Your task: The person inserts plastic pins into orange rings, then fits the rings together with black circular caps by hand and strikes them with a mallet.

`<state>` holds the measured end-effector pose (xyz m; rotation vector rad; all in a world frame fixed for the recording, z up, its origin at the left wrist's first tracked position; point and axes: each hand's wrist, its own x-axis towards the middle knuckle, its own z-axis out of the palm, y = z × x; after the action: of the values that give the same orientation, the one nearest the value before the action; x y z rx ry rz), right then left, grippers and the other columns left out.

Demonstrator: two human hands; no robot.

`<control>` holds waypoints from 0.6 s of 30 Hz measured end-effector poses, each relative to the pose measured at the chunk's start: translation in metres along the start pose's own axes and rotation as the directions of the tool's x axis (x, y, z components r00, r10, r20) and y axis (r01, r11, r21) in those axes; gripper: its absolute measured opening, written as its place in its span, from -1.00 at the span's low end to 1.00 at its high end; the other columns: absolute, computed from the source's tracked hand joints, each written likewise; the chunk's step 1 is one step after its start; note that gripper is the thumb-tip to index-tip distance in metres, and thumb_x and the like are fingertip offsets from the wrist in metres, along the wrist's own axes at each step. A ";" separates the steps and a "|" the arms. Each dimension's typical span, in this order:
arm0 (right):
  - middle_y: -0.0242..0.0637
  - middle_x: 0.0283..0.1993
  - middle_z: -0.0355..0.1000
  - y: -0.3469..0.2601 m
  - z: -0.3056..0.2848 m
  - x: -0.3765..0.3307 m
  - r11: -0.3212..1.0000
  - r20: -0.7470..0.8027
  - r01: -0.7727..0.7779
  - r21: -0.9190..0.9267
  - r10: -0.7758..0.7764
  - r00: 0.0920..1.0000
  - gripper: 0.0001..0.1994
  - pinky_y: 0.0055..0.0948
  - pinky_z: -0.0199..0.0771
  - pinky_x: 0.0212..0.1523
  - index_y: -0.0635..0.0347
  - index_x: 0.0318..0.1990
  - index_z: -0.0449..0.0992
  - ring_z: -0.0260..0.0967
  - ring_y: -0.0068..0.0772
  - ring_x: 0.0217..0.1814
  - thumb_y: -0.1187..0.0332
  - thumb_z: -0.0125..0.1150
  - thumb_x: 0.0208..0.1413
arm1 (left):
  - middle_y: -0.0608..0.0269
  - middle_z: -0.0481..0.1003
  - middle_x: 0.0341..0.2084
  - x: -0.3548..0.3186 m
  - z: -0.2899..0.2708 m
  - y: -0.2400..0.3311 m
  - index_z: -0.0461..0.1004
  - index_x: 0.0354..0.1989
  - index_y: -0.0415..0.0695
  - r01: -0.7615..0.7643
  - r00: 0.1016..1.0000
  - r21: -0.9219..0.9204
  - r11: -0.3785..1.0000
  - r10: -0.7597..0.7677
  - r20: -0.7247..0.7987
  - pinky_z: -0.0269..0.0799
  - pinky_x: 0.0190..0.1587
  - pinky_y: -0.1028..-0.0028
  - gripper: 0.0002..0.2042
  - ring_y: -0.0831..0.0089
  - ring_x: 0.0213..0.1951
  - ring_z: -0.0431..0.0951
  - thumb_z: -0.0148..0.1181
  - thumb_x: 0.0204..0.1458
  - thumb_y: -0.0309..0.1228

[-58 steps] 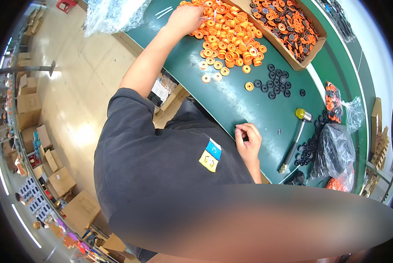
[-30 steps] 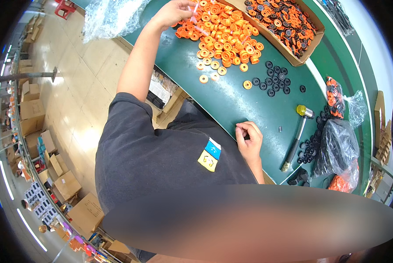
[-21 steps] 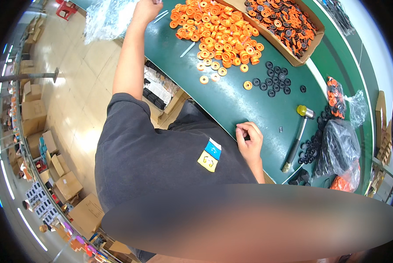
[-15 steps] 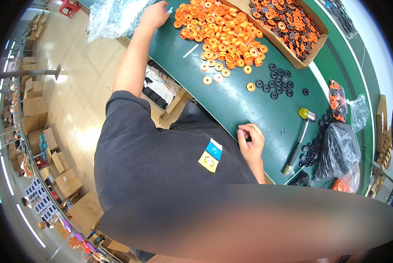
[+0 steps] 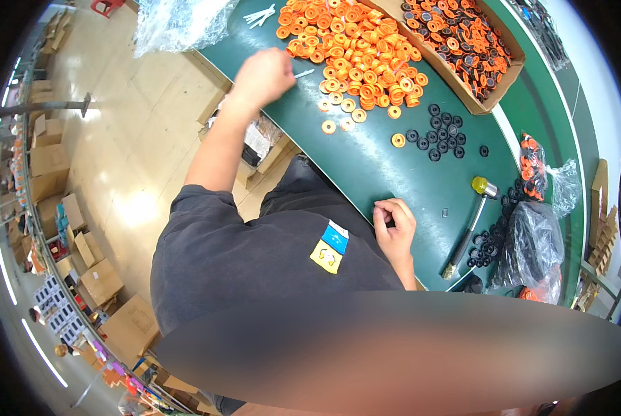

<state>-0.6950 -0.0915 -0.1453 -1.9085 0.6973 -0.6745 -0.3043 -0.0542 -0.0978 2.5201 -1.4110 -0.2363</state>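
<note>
My left hand (image 5: 263, 78) is over the table's near edge, its fingers curled closed. A thin white stick (image 5: 304, 73) lies just beyond the fingertips; whether the fingers hold anything is hidden. Several more white sticks (image 5: 260, 16) lie farther off. To the right of that hand spreads a heap of orange grooved wheels (image 5: 366, 55). My right hand (image 5: 396, 227) rests at the near edge with bent fingers, and what they hold, if anything, cannot be seen. Between it and the heap lie black wheels (image 5: 442, 132). A small clear piece (image 5: 445, 213) is right of the right hand.
A yellow-headed hammer (image 5: 471, 229) lies on the green table (image 5: 352, 159) at the right, beside more black wheels (image 5: 487, 244) and a plastic bag (image 5: 532, 243). An open carton (image 5: 487, 104) of orange-and-black parts stands at the back. Clear plastic wrap (image 5: 182, 24) covers the left corner.
My left hand has come back from the far left toward the single white stick, uncovering the group of sticks. My right hand stays in nearly the same place.
</note>
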 end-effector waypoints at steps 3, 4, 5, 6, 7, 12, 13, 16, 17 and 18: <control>-0.28 -0.35 0.47 -0.004 0.001 0.001 1.000 -0.017 -0.009 0.007 0.010 1.000 -0.90 -0.62 0.35 -0.45 0.34 -0.28 0.55 0.33 -0.60 -0.48 0.65 0.28 0.03 | 0.01 0.58 -0.49 0.019 -0.021 -0.027 0.57 -0.44 -0.21 0.089 0.992 -0.025 0.996 -0.091 -0.088 0.53 -0.23 0.24 -0.84 0.08 -0.36 0.62 0.27 -0.17 -0.38; -0.30 -0.36 0.45 -0.005 0.002 0.002 0.999 -0.028 -0.027 0.018 0.027 0.999 -0.90 -0.63 0.31 -0.43 0.34 -0.29 0.55 0.29 -0.61 -0.47 0.66 0.27 0.03 | 0.00 0.59 -0.46 0.020 -0.021 -0.030 0.57 -0.43 -0.22 0.092 0.996 -0.019 0.996 -0.092 -0.017 0.53 -0.21 0.24 -0.81 0.08 -0.34 0.62 0.29 -0.18 -0.36; -0.30 -0.36 0.45 -0.004 0.001 0.001 0.999 -0.033 -0.026 0.019 0.026 0.999 -0.90 -0.63 0.31 -0.43 0.34 -0.29 0.55 0.29 -0.61 -0.47 0.66 0.27 0.03 | 0.00 0.60 -0.43 0.021 -0.022 -0.031 0.56 -0.42 -0.22 0.094 0.994 -0.012 0.995 -0.093 0.054 0.53 -0.20 0.24 -0.79 0.08 -0.32 0.62 0.31 -0.19 -0.34; -0.28 -0.36 0.46 -0.002 0.002 0.001 1.000 -0.036 -0.019 0.004 0.019 0.999 -0.90 -0.62 0.36 -0.44 0.34 -0.29 0.55 0.33 -0.59 -0.48 0.65 0.27 0.03 | -0.01 0.59 -0.41 0.020 -0.016 -0.028 0.56 -0.42 -0.23 0.019 0.998 -0.026 0.999 -0.017 0.058 0.52 -0.19 0.23 -0.77 0.07 -0.31 0.61 0.33 -0.19 -0.32; -0.25 -0.35 0.47 0.000 0.002 -0.001 1.000 -0.038 -0.015 -0.010 0.015 0.999 -0.90 -0.60 0.40 -0.45 0.34 -0.29 0.56 0.37 -0.56 -0.48 0.64 0.28 0.02 | -0.01 0.59 -0.40 0.016 -0.009 -0.021 0.55 -0.42 -0.24 -0.056 0.996 -0.039 0.998 0.059 0.065 0.52 -0.18 0.22 -0.75 0.07 -0.30 0.60 0.34 -0.19 -0.30; -0.26 -0.35 0.47 -0.003 0.002 0.000 1.000 -0.037 -0.024 -0.020 0.023 0.999 -0.91 -0.59 0.40 -0.45 0.33 -0.29 0.56 0.38 -0.55 -0.48 0.64 0.28 0.02 | -0.07 0.54 -0.47 0.010 0.005 -0.008 0.53 -0.52 -0.24 -0.179 0.975 0.141 0.974 0.156 0.159 0.50 -0.21 0.16 -0.85 -0.01 -0.31 0.56 0.23 -0.23 -0.41; -0.26 -0.35 0.47 -0.003 0.002 0.000 1.000 -0.037 -0.010 -0.023 0.010 0.999 -0.91 -0.59 0.41 -0.45 0.33 -0.29 0.57 0.38 -0.55 -0.48 0.63 0.28 0.02 | -0.08 0.54 -0.49 0.013 0.000 -0.018 0.54 -0.53 -0.24 -0.165 0.967 0.202 0.965 0.117 0.228 0.50 -0.22 0.14 -0.85 -0.02 -0.33 0.57 0.21 -0.24 -0.41; -0.27 -0.35 0.48 0.000 0.002 -0.001 0.999 -0.029 -0.008 -0.038 0.007 1.000 -0.91 -0.59 0.41 -0.45 0.33 -0.30 0.57 0.39 -0.55 -0.48 0.63 0.28 0.02 | -0.08 0.60 -0.41 0.036 -0.026 -0.049 0.61 -0.46 -0.21 0.027 0.968 0.311 0.950 -0.102 0.229 0.56 -0.15 0.13 -0.84 0.01 -0.29 0.62 0.24 -0.18 -0.39; -0.27 -0.35 0.48 -0.002 0.001 -0.001 1.000 -0.021 0.005 -0.026 -0.006 1.000 -0.91 -0.59 0.41 -0.45 0.33 -0.30 0.57 0.39 -0.55 -0.48 0.63 0.28 0.02 | -0.05 0.60 -0.40 0.042 -0.032 -0.067 0.61 -0.42 -0.20 0.103 0.978 0.311 0.945 -0.153 0.139 0.56 -0.14 0.14 -0.83 0.03 -0.26 0.62 0.25 -0.17 -0.38; -0.27 -0.36 0.48 -0.002 0.003 -0.001 1.000 -0.025 -0.010 -0.021 0.010 1.000 -0.91 -0.59 0.41 -0.45 0.32 -0.30 0.57 0.39 -0.54 -0.48 0.63 0.28 0.01 | -0.05 0.60 -0.40 0.052 -0.029 -0.080 0.61 -0.42 -0.20 0.106 0.979 0.312 0.944 -0.155 0.134 0.56 -0.14 0.14 -0.83 0.03 -0.26 0.62 0.25 -0.17 -0.38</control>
<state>-0.6935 -0.0880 -0.1448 -1.9175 0.7320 -0.6881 -0.2043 -0.0543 -0.0942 2.9102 -1.4332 -0.2653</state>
